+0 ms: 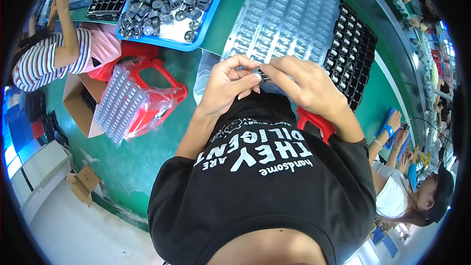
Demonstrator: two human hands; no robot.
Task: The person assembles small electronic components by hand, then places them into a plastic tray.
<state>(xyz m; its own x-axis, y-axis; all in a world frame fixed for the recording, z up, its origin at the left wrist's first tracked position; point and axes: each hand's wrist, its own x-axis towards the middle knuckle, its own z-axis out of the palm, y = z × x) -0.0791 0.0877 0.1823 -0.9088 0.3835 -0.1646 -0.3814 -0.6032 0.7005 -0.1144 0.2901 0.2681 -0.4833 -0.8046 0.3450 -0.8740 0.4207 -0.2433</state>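
My left hand (231,84) and my right hand (300,79) meet in front of my chest, fingertips pinched together on one small dark part with metal bits (263,75). Fingers cover most of it, so its exact kind does not show. Just beyond my hands lies a clear plastic blister tray (284,17) with rows of moulded pockets. Beside it, to the right, a black tray (351,51) holds rows of small metallic parts. A blue-rimmed bin (208,29) at the upper left is heaped with round dark grey parts with metal pins (169,0).
Left of me, a red stool (171,88) carries a plastic-wrapped tray stack (120,103), next to a cardboard box (73,100). A co-worker in a striped shirt (54,56) sits at the left. Another co-worker in white (395,191) works at the right. Behind lies a small open carton (84,184).
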